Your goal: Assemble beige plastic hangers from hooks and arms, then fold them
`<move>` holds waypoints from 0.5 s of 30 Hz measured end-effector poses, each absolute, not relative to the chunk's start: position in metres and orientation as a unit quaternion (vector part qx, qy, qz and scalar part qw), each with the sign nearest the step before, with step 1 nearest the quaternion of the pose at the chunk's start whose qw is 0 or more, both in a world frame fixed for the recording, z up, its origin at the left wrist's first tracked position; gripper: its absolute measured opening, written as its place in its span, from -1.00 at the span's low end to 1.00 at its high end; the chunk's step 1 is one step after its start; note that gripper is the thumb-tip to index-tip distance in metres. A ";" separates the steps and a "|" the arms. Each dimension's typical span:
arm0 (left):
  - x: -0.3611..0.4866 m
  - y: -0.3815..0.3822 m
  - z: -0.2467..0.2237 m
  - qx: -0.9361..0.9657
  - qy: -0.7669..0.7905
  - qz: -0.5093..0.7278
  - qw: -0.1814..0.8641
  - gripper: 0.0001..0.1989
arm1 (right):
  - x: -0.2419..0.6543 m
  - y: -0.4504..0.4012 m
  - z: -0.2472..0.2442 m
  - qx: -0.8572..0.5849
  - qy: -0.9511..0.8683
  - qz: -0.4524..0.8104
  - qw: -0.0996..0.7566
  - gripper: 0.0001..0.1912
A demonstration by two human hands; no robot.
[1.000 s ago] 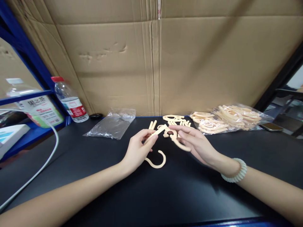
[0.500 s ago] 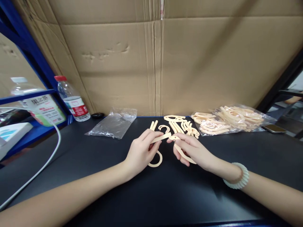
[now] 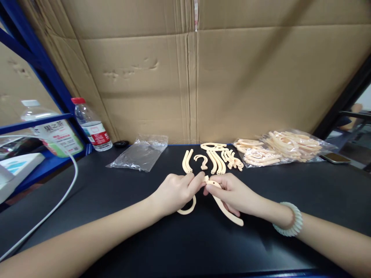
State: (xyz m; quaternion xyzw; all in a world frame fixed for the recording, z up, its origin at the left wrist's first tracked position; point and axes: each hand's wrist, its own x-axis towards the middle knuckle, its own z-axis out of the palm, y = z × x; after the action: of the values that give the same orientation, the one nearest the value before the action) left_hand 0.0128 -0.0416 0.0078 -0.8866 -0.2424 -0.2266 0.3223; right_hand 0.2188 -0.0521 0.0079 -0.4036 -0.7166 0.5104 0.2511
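My right hand (image 3: 232, 193) grips a long curved cream piece (image 3: 227, 213) with a small hole near its upper end. Fingers closed, my left hand (image 3: 176, 193) pinches a small cream end (image 3: 205, 178) that meets the piece in my right hand; the rest of it is hidden by my fingers. Partly under my left hand, a round cream hook (image 3: 189, 208) shows below. Beyond my hands on the black table lie a pair of curved strips (image 3: 187, 161), a hook-shaped piece (image 3: 202, 160) and several more curved strips (image 3: 218, 162).
Small cream parts (image 3: 232, 159) and an oval-looking group (image 3: 213, 147) lie farther back. Filled plastic bags (image 3: 292, 144) and a phone (image 3: 336, 158) are at the right. On the left are an empty plastic bag (image 3: 140, 152), a red-capped bottle (image 3: 95, 131) and a white cable (image 3: 74, 177).
Both hands have moved slightly down in the view. The long piece in my right hand now points lower and shows more of its length, while my left fingers have moved right, close against it.
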 end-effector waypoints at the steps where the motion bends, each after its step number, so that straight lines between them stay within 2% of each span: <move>1: 0.013 -0.043 0.009 -0.889 -0.243 -0.212 0.325 -0.77 | 0.218 -0.053 0.007 -0.413 -0.718 0.494 0.263 -0.72; 5: 0.017 -0.048 0.014 -0.900 -0.261 -0.184 0.297 -0.75 | 0.213 -0.056 0.005 -0.422 -0.745 0.405 0.321 -0.78; 10: 0.021 -0.052 0.016 -0.898 -0.284 -0.224 0.249 -0.73 | 0.213 -0.059 0.009 -0.397 -0.786 0.303 0.363 -0.73; 15: 0.021 -0.051 0.021 -0.876 -0.382 -0.291 0.052 -0.65 | 0.219 -0.057 0.015 -0.353 -0.813 0.198 0.419 -0.70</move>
State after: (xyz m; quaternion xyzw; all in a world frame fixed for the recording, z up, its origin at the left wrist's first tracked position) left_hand 0.0209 -0.0512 0.0208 -0.8755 -0.3823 -0.2907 0.0525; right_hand 0.2188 -0.0569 0.0150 -0.3530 -0.8129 0.1979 0.4187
